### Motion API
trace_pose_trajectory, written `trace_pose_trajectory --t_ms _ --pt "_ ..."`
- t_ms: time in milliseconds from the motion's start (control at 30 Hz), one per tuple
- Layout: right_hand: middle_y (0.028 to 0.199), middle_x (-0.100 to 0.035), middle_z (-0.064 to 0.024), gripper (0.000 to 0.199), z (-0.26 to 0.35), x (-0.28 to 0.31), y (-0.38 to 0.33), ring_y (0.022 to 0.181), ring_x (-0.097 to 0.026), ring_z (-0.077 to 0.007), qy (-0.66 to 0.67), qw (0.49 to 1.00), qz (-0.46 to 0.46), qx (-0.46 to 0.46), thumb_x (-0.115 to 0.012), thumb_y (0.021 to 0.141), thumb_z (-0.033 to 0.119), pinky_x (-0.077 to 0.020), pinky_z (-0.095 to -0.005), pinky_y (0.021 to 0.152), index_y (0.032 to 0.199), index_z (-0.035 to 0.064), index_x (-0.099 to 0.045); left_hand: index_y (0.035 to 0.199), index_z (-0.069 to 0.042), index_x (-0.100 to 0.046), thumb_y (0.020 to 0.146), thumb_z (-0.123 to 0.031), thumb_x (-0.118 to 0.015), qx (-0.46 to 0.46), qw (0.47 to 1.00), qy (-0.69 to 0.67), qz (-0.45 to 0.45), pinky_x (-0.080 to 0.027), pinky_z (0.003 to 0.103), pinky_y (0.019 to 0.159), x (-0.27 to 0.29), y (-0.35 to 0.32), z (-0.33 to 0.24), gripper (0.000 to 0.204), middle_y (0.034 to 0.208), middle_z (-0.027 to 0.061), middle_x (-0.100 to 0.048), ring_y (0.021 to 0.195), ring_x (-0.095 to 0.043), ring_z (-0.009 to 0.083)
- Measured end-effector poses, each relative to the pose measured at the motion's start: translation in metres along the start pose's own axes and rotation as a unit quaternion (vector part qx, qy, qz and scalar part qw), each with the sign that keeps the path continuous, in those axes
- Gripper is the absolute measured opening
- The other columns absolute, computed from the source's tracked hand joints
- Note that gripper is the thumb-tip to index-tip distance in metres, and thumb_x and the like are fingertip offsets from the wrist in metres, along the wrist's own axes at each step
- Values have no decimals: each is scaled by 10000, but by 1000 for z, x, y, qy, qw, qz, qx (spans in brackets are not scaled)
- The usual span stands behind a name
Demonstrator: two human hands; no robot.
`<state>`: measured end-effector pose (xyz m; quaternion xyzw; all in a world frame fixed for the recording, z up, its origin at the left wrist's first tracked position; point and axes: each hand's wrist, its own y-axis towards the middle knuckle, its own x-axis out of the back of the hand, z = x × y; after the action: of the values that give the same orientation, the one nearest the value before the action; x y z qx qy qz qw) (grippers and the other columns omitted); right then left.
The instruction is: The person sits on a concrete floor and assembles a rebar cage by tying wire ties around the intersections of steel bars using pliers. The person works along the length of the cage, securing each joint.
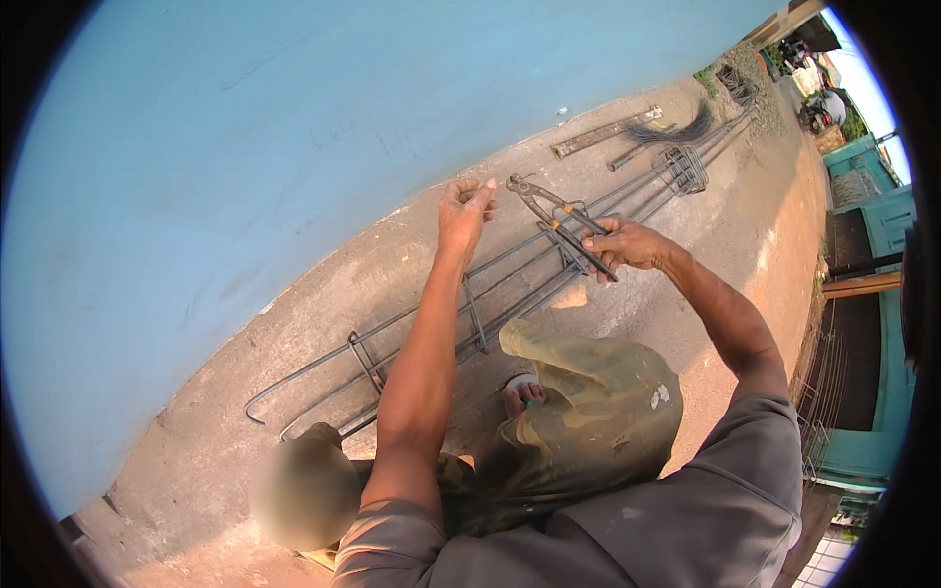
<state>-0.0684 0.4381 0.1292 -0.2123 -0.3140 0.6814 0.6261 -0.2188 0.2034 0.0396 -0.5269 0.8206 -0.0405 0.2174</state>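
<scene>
With the right hand (627,243) gripping the pincers (557,220) and the left hand (465,208) pinching thin tie wire, keeping the wire taut above the rebar cage (510,284) looks wisest

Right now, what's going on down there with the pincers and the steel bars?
A person squats on concrete beside a blue wall, over a long rebar cage lying on the ground. The right hand grips a pair of pincers by the handles. The left hand is raised with fingertips pinched together; whether it holds thin wire is too fine to tell.
</scene>
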Motion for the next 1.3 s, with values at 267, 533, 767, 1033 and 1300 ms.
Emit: trace_pose_trajectory --t_ms 267,533,767,1033,1300 --pt "852 -677 -108 419 -131 -94 -25 777 -694 -224 196 961 -117 156 -755 856 269 -557 -317 665 1125 19 -553 1370 12 -380 997 -505 -482 172 945 -179 212 -510 360 763 -109 -60 89 645 948 116 -605 856 -622 214" --pt "1046 -645 -180 457 -155 -85 -56 996 -654 -253 124 969 -183 107 -508 836 135 -517 -340 868 1244 -69 -501 1160 72 -543 1012 -255 -531 -173 957 109 206 -475 283 629 -144 -94 80 359 822 54 -600 720 -562 120" --pt "1190 -602 -192 520 -167 -90 -90 1116 -614 -304 272 929 -225 109 -475 825 96 -484 -403 982 1307 -98 -488 933 30 -650 985 -154 -544 -58 945 241 215 -502 282 516 -133 -73 125 218 747 82 -681 590 -628 128" --pt "1113 -639 -192 330 -233 -47 -87 1066 -632 -321 360 877 -301 103 -471 826 117 -460 -452 960 1094 -53 -565 879 34 -656 969 -132 -538 78 959 130 238 -469 281 481 -138 -99 138 222 667 84 -677 490 -586 118" --pt "1124 -650 -225 492 -253 53 -54 1040 -629 -308 -158 840 -502 131 -516 986 326 -467 -386 946 1241 -92 -564 888 10 -678 977 -170 -548 14 963 142 227 -485 270 576 -149 -104 113 239 744 82 -688 626 -620 116"
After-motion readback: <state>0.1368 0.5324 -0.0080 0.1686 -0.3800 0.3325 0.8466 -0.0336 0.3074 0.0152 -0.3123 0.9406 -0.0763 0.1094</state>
